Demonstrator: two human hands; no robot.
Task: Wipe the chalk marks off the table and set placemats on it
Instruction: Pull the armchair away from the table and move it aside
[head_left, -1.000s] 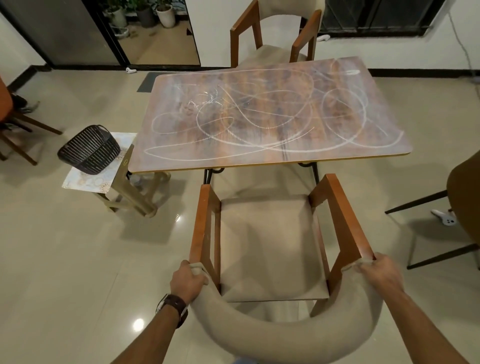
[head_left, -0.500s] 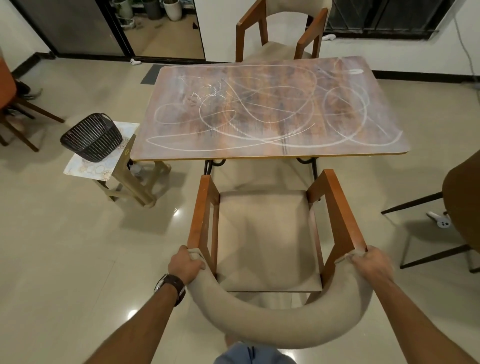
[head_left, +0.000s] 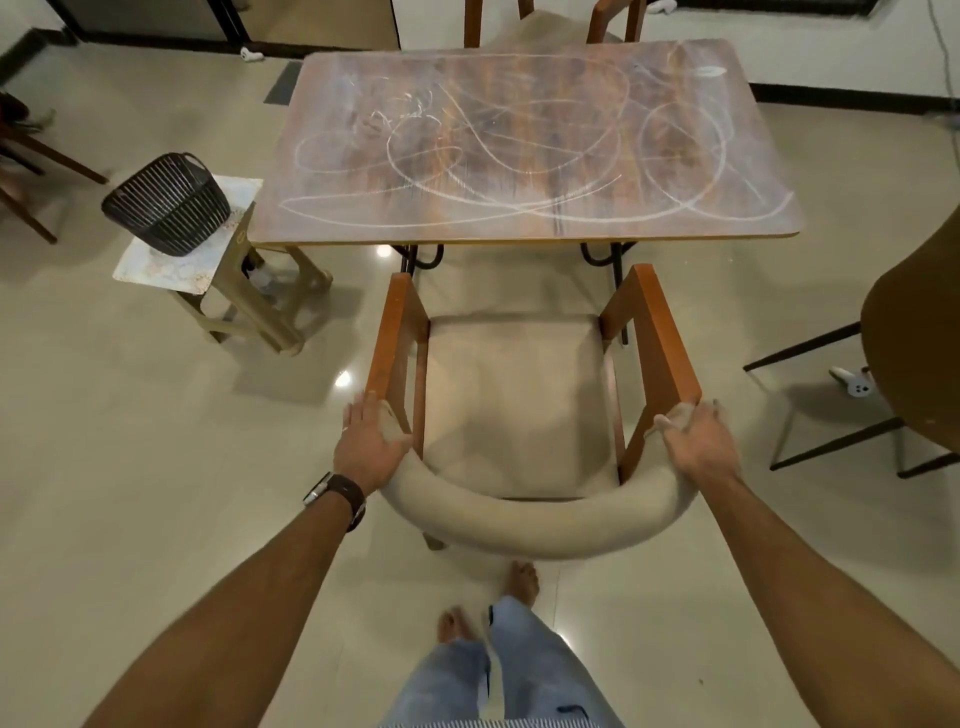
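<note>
Hands: left (head_left: 370, 441) now open beside the chair (head_left: 519, 405), right (head_left: 696, 441) apparently loosening; chalked worktop (head_left: 519, 140) awaits wiping.

- Worktop (head_left: 524, 140): whole top bare but for chalk scrawl; open to reach from above.
- Armchair (head_left: 519, 405) stands against worktop's near edge, blocking that approach.
- Stool (head_left: 187, 260) with black basket (head_left: 167, 202) sits at worktop's left near corner.
- Second chair (head_left: 550, 26) closes the far edge.
- Brown chair (head_left: 914, 343) stands right of worktop, apart; bare floor between.
</note>
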